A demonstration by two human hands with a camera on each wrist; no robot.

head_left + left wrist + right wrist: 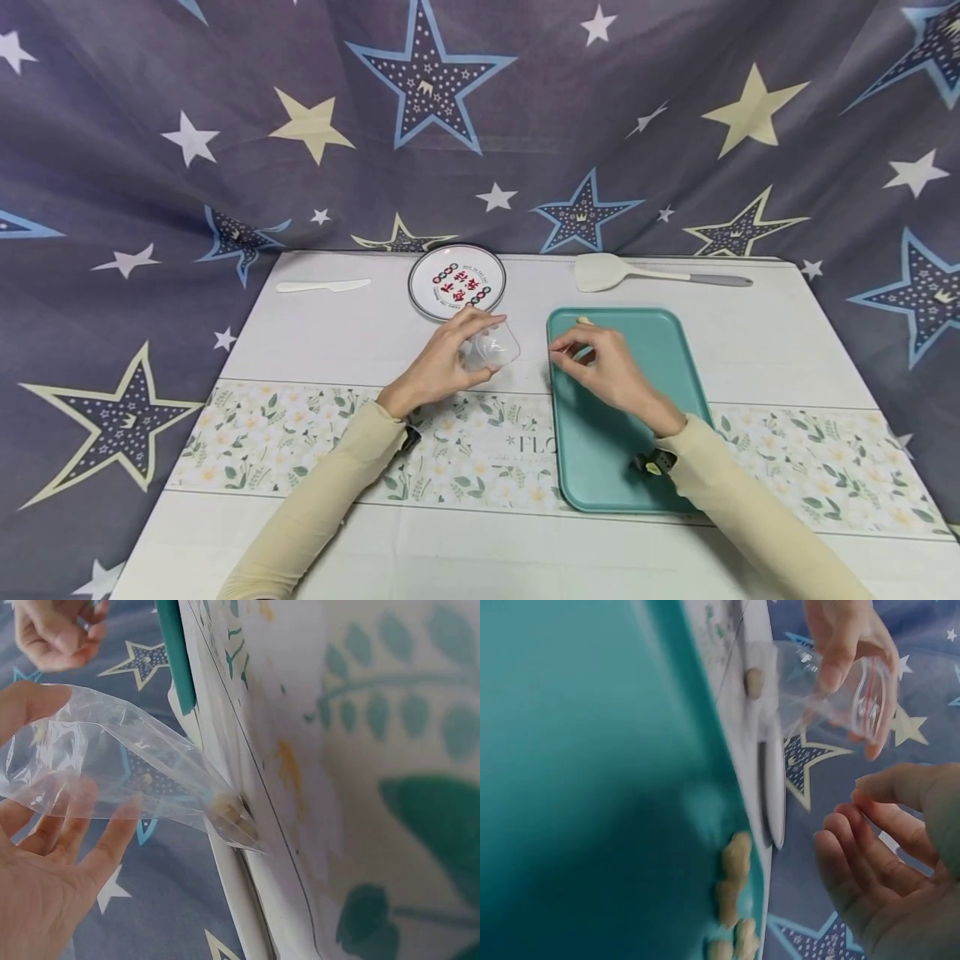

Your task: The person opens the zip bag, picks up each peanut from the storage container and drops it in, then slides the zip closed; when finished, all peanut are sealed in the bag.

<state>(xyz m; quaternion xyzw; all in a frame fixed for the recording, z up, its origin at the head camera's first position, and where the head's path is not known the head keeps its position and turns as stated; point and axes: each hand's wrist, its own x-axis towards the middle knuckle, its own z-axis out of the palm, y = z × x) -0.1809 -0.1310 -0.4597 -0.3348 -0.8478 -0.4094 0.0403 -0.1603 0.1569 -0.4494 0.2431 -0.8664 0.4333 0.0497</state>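
Observation:
My left hand point(442, 358) grips a clear zip bag point(492, 348) near its mouth, thumb on one side and fingers on the other. In the right wrist view a red line runs along the mouth of the bag, and a tan peanut point(754, 683) lies at its bottom. Over the upper left of the teal tray point(626, 487) hovers my right hand point(603, 367), fingers bent and thumb tip close to the index finger. Nothing shows between them in the right wrist view. Several peanuts point(736, 856) lie along the tray's far edge, mostly hidden by this hand in the head view.
Behind the bag sits a round white plate point(427, 279) with red lettering. A white knife point(322, 286) lies at the back left, and a spatula point(607, 272) with a grey handle at the back right. A starred curtain point(525, 117) hangs behind the table.

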